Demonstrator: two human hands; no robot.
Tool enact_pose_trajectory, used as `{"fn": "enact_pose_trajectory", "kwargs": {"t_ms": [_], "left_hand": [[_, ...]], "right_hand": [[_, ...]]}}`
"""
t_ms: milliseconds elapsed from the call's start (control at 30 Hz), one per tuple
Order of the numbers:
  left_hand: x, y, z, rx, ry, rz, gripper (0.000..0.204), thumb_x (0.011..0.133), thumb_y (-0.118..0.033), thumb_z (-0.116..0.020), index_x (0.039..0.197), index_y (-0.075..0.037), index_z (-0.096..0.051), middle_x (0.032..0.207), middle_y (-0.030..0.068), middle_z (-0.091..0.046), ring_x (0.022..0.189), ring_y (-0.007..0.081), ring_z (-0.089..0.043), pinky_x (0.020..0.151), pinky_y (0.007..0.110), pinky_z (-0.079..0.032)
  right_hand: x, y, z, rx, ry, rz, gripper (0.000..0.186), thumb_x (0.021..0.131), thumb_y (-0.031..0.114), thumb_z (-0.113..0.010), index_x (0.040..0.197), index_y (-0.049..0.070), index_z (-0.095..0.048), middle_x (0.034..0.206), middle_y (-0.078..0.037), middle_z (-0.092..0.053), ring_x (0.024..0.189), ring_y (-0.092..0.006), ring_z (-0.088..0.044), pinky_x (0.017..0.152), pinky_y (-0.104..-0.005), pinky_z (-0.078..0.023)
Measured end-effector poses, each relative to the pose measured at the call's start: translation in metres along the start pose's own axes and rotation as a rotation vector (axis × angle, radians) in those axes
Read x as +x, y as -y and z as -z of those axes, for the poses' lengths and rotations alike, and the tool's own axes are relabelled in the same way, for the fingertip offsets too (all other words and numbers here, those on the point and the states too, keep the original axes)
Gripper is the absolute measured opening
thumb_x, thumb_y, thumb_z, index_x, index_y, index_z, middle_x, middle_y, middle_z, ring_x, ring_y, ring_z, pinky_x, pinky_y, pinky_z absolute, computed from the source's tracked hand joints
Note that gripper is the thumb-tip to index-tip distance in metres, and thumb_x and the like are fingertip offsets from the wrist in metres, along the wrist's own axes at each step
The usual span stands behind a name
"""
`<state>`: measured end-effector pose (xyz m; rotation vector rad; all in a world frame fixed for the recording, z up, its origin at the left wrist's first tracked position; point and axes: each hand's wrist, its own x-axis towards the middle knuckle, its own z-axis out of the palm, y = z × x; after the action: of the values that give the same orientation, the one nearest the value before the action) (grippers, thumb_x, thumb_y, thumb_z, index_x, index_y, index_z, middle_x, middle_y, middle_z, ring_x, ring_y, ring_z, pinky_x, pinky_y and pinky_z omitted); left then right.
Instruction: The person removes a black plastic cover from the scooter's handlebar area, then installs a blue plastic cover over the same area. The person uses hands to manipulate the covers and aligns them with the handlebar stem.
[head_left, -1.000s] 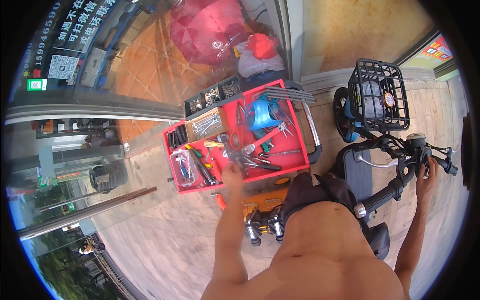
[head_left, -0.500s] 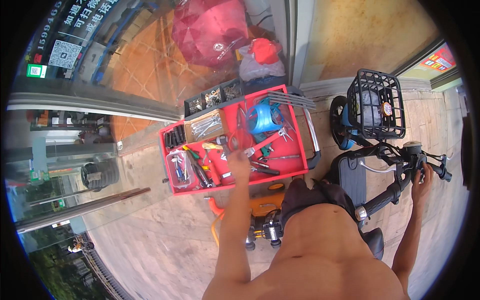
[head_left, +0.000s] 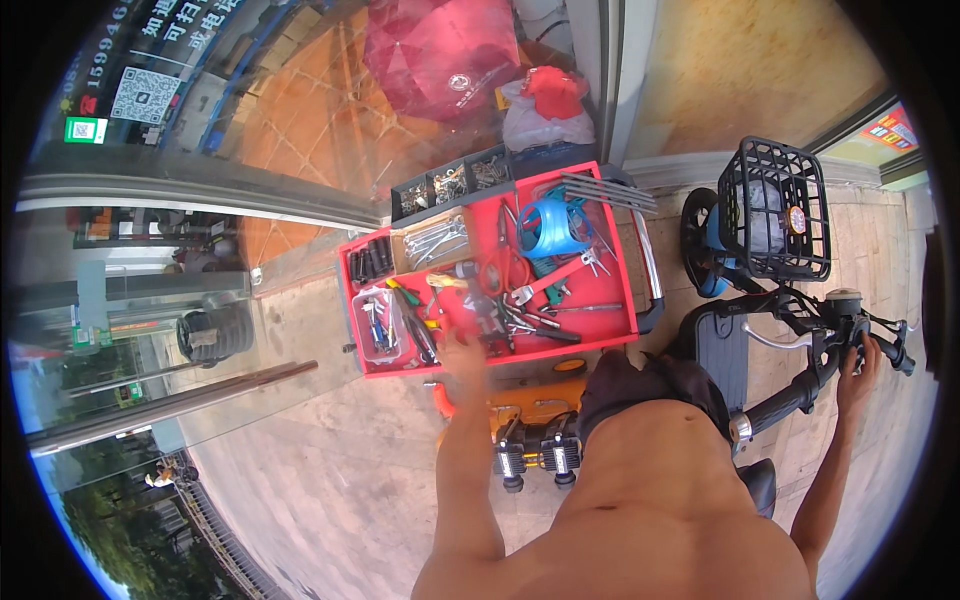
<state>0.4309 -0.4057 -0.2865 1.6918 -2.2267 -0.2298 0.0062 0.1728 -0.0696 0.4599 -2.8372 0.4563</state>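
Note:
My left hand [head_left: 462, 350], blurred, is over the near edge of a red tool tray [head_left: 615, 325], among pliers and screwdrivers; I cannot make out whether it holds anything. The tray also has a clear plastic box [head_left: 380, 325], a cardboard box of wrenches [head_left: 430, 243], red-handled scissors [head_left: 500, 272], an adjustable wrench [head_left: 550, 280] and a bright blue plastic item [head_left: 555, 225]. At the right, my right hand [head_left: 858, 365] has its fingers curled on the switch housing [head_left: 850, 330] of an e-bike's handlebar, below the front basket [head_left: 772, 205].
A glass door [head_left: 140, 175] stands at left. Behind the tray are a dark parts organiser [head_left: 450, 182] and a dark red umbrella [head_left: 440, 55]. An orange air compressor [head_left: 535, 405] is under the tray's near side. The e-bike's deck [head_left: 720, 365] lies at right.
Since half a second ago my left hand has moved left and back toward the tray's near edge. My right hand stays at the handlebar. The whole view has shifted slightly.

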Motion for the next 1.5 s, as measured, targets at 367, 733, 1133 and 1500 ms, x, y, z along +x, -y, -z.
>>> {"fn": "enact_pose_trajectory", "kwargs": {"t_ms": [367, 733, 1133, 1500], "left_hand": [[0.005, -0.008, 0.01, -0.179, 0.456, -0.204, 0.037, 0.07, -0.019, -0.07, 0.106, -0.013, -0.065, 0.106, 0.0125, -0.062, 0.102, 0.0358, -0.055, 0.088, 0.047, -0.045], [0.009, -0.01, 0.013, -0.12, 0.532, -0.216, 0.025, 0.067, -0.01, -0.066, 0.092, -0.013, -0.071, 0.112, 0.014, -0.058, 0.105, 0.0342, -0.054, 0.092, 0.043, -0.044], [0.0, -0.077, 0.044, -0.666, 0.666, 0.017, 0.021, 0.08, -0.011, -0.069, 0.1, -0.005, -0.067, 0.093, 0.0081, -0.065, 0.084, 0.0186, -0.063, 0.076, 0.03, -0.05], [-0.057, -0.438, 0.207, -1.388, 1.548, -0.454, 0.019, 0.088, -0.002, -0.06, 0.106, 0.0, -0.056, 0.099, 0.0074, -0.064, 0.093, 0.0113, -0.06, 0.084, 0.026, -0.048]], "right_hand": [[0.002, -0.004, 0.003, -0.065, 0.003, 0.03, 0.033, 0.093, 0.014, -0.054, 0.125, 0.007, -0.055, 0.123, -0.012, -0.054, 0.108, -0.0263, -0.054, 0.079, -0.0343, -0.044], [0.004, -0.002, 0.007, -0.108, 0.01, 0.103, 0.034, 0.093, 0.011, -0.053, 0.125, 0.004, -0.054, 0.122, -0.017, -0.053, 0.113, -0.0301, -0.053, 0.088, -0.0371, -0.045], [0.0, 0.035, 0.017, -0.083, -0.022, 0.073, 0.035, 0.086, 0.004, -0.057, 0.121, 0.003, -0.057, 0.12, -0.019, -0.055, 0.112, -0.0353, -0.052, 0.097, -0.0402, -0.041], [0.007, 0.075, 0.034, 0.022, -0.118, 0.094, 0.034, 0.074, 0.003, -0.064, 0.107, -0.001, -0.06, 0.11, -0.017, -0.057, 0.096, -0.0359, -0.055, 0.083, -0.0407, -0.047]]}}
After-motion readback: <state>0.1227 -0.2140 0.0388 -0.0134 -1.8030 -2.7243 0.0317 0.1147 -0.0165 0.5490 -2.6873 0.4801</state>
